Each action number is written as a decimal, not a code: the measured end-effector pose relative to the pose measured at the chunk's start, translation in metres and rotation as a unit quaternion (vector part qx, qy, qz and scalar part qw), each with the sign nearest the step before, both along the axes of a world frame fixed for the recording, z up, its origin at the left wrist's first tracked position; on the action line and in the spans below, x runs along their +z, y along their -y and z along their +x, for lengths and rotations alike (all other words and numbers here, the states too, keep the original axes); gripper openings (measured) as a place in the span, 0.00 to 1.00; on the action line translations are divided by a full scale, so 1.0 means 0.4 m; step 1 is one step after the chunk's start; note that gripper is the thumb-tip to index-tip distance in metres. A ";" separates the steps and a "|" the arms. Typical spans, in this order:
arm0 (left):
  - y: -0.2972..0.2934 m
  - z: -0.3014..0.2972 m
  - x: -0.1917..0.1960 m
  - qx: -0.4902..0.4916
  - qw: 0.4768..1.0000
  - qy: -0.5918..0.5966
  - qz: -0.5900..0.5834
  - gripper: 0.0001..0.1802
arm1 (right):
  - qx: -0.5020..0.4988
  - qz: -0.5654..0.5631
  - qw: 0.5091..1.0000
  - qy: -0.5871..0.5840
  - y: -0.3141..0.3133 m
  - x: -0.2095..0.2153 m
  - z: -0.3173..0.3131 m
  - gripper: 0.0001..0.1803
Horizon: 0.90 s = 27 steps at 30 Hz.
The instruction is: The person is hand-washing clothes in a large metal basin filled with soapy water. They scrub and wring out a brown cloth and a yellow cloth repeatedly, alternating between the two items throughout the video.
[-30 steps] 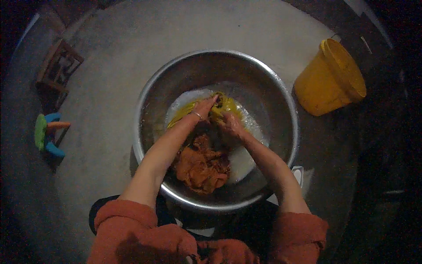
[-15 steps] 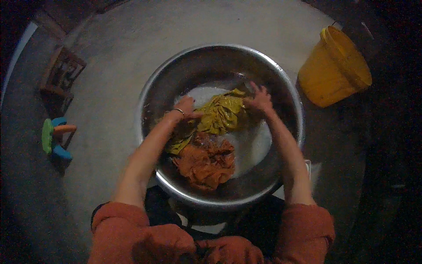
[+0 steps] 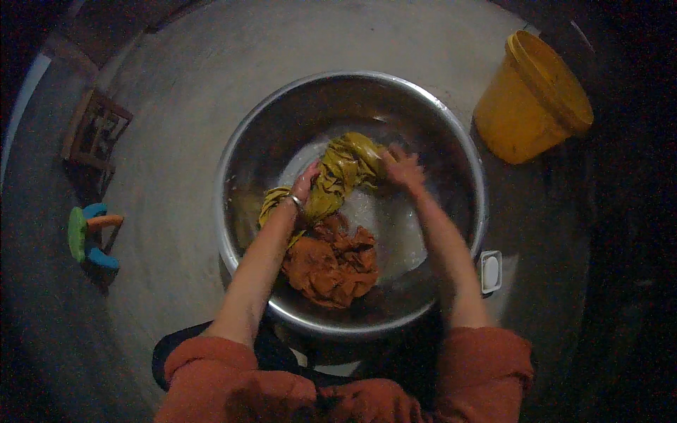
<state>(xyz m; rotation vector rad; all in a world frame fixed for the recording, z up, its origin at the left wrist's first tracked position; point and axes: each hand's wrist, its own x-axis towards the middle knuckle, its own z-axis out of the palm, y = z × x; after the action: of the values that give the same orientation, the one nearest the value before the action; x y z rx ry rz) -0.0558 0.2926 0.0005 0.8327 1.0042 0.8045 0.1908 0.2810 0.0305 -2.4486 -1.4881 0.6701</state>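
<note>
Grey floor (image 3: 176,92) spreads out under poor light, going nearly black along the right edge of the frame. A wide metal basin (image 3: 317,106) takes up the middle, its bottom pale and shiny with wet. At upper right stands a yellow bucket (image 3: 525,106); at far left I see a wooden frame (image 3: 95,130) and, below it, a green, blue and orange stool (image 3: 76,233). A white dish (image 3: 491,273) sits just beside the basin's rim, right of centre.

Bunched yellow cloth (image 3: 349,166) lies inside the basin, just above the middle of the frame, trailing down to the left. An orange cloth (image 3: 331,271) is heaped just below it. The person's left hand (image 3: 305,185) rests along the yellow cloth's left side, fingers pointing up the frame; whether they grip, I can't tell. The right hand (image 3: 405,169) is at the cloth's upper right end, too blurred for me to say whether it is spread or holding a fold.

I'd judge the step in hand to be working the wet yellow cloth between both hands. The next move seems to call for a sure grip at both ends, clear of the orange heap.
</note>
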 end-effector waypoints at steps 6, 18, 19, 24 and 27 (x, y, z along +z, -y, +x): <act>0.039 0.036 0.119 0.123 0.971 0.137 -0.151 0.39 | 0.169 0.423 0.882 -0.121 0.109 0.012 -0.336 0.19; 0.056 0.093 0.105 -0.039 0.993 0.033 -0.108 0.32 | 0.146 0.133 0.978 0.063 -0.074 0.024 -0.067 0.23; 0.045 0.070 0.076 -0.019 0.994 -0.011 -0.103 0.32 | 0.166 0.136 0.970 0.117 -0.063 0.030 -0.053 0.24; -0.017 0.001 -0.050 -0.021 0.991 0.068 -0.112 0.43 | -0.027 0.165 0.984 0.066 -0.030 -0.029 -0.085 0.24; -0.015 0.021 -0.030 -0.040 0.972 0.185 -0.138 0.42 | 0.154 0.346 0.910 -0.168 -0.012 -0.095 -0.189 0.16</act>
<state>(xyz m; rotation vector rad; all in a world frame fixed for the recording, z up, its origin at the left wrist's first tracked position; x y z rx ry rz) -0.0473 0.2987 -0.0113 0.4576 0.7228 0.6989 0.1152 0.2858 -0.0077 -1.5079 -1.6180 0.4664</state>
